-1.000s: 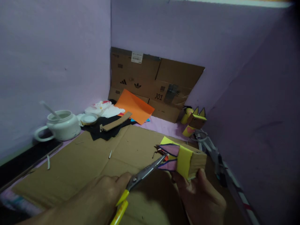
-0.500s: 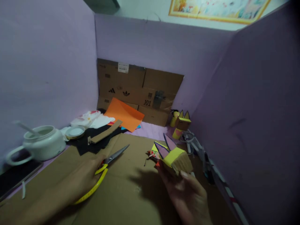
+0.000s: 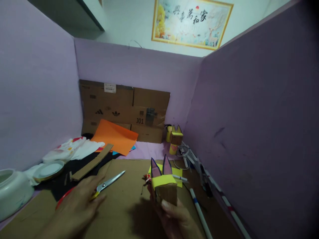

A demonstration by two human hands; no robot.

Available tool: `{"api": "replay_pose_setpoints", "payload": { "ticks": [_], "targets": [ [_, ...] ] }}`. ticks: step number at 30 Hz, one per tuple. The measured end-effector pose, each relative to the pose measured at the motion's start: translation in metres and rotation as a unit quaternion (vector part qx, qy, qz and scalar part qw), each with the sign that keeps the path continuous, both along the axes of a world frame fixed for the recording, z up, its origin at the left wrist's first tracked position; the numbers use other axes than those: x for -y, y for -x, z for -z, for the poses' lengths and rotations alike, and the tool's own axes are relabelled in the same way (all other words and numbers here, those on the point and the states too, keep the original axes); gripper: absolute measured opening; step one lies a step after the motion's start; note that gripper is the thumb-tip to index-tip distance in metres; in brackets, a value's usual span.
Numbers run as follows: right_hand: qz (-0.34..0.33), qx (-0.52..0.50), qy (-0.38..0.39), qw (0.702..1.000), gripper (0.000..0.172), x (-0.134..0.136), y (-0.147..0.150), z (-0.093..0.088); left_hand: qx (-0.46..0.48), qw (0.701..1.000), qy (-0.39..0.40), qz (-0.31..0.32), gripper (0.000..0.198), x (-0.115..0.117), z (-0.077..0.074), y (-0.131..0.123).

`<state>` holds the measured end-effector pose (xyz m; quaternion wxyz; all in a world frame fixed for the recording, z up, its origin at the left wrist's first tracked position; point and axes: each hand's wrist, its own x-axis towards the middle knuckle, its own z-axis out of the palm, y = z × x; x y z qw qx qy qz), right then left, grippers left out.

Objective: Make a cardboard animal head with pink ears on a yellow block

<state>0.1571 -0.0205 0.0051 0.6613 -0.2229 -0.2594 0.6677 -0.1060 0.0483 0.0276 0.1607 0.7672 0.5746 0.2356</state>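
Observation:
My left hand (image 3: 77,202) is at the lower left, its fingers round the handles of the scissors (image 3: 107,184). Their blades point up and to the right and look closed; one red handle shows beside the hand, and a bit of yellow shows under the fingers. In my right hand (image 3: 174,215) is a small cardboard box figure (image 3: 165,191) with a yellow top and two pink, dark-edged pointed ears. My thumb presses its front face; the other fingers are mostly hidden behind it. A small red-and-white patterned piece (image 3: 148,178) shows at its left.
Cardboard (image 3: 119,209) covers the work surface. Orange paper (image 3: 114,136), a cardboard strip (image 3: 92,162), a lid (image 3: 50,169) and a white pot (image 3: 13,194) lie left. A similar eared figure (image 3: 176,137) stands at the back. Right are a white stick (image 3: 199,212) and purple wall (image 3: 249,126).
The view has tilted up and shifted right. The scissors have turned in my left hand, so the red handle now shows. My right hand has turned the box figure's front toward me.

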Motion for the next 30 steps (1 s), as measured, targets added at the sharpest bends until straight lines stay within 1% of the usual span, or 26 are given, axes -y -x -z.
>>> {"api": "replay_pose_setpoints", "payload": {
  "ticks": [1,2,4,6,7,9,11,13,15,16,17,18,19,22,24,26,27,28,30],
  "targets": [
    [-0.002,0.007,-0.004,1.000,0.040,0.001,0.002,-0.002,0.036,0.999,0.030,0.009,0.051,0.005,-0.002,-0.010],
    [-0.007,0.010,-0.010,1.000,0.045,0.002,0.004,-0.004,0.079,0.994,0.059,0.037,0.058,0.010,-0.004,-0.022],
    [-0.038,0.013,-0.019,0.999,0.051,0.003,0.010,-0.007,0.156,0.977,0.115,0.092,0.073,0.020,-0.008,-0.048],
    [-0.065,0.019,-0.026,0.997,0.053,0.004,0.019,-0.006,0.214,0.958,0.133,0.135,0.084,0.029,-0.011,-0.073],
    [-0.070,0.026,-0.029,0.997,0.053,0.003,0.024,-0.002,0.242,0.945,0.146,0.165,0.085,0.033,-0.013,-0.083],
    [-0.062,0.043,-0.036,0.997,0.056,0.001,0.031,0.010,0.301,0.913,0.179,0.212,0.078,0.036,-0.016,-0.095],
    [-0.050,0.058,-0.029,0.997,0.064,-0.001,0.033,0.025,0.359,0.888,0.183,0.220,0.071,0.036,-0.016,-0.095],
    [-0.017,0.079,0.000,0.997,0.072,-0.003,0.026,0.034,0.409,0.865,0.192,0.219,0.069,0.033,-0.013,-0.087],
    [0.038,0.105,0.031,0.993,0.070,-0.003,0.014,0.031,0.444,0.840,0.213,0.229,0.070,0.029,-0.008,-0.075],
    [0.089,0.133,0.033,0.987,0.067,-0.002,0.007,0.027,0.448,0.831,0.227,0.239,0.070,0.027,-0.005,-0.070],
    [0.130,0.174,0.038,0.975,0.060,-0.002,0.001,0.020,0.440,0.828,0.240,0.252,0.069,0.025,-0.002,-0.066],
    [0.162,0.216,0.041,0.962,0.050,-0.001,-0.003,0.013,0.420,0.832,0.249,0.265,0.067,0.024,0.000,-0.063],
    [0.172,0.257,0.040,0.950,0.041,-0.001,-0.006,0.006,0.394,0.843,0.249,0.270,0.066,0.023,0.001,-0.062],
    [0.148,0.338,0.001,0.930,0.028,-0.001,-0.005,-0.005,0.306,0.888,0.219,0.264,0.064,0.024,0.002,-0.063],
    [0.150,0.373,-0.036,0.915,0.022,-0.001,0.001,-0.005,0.267,0.905,0.207,0.258,0.065,0.024,0.003,-0.064],
    [0.171,0.398,-0.060,0.899,0.017,-0.002,0.005,-0.004,0.274,0.905,0.209,0.250,0.066,0.023,0.006,-0.063],
    [0.184,0.406,-0.065,0.893,0.016,-0.003,0.007,-0.003,0.292,0.905,0.204,0.232,0.065,0.021,0.007,-0.063],
    [0.195,0.412,-0.067,0.888,0.014,-0.004,0.008,-0.003,0.320,0.906,0.191,0.201,0.062,0.020,0.009,-0.063],
    [0.216,0.421,-0.074,0.878,0.013,-0.007,0.009,-0.003,0.377,0.905,0.151,0.127,0.047,0.017,0.010,-0.065]
  ]
}}
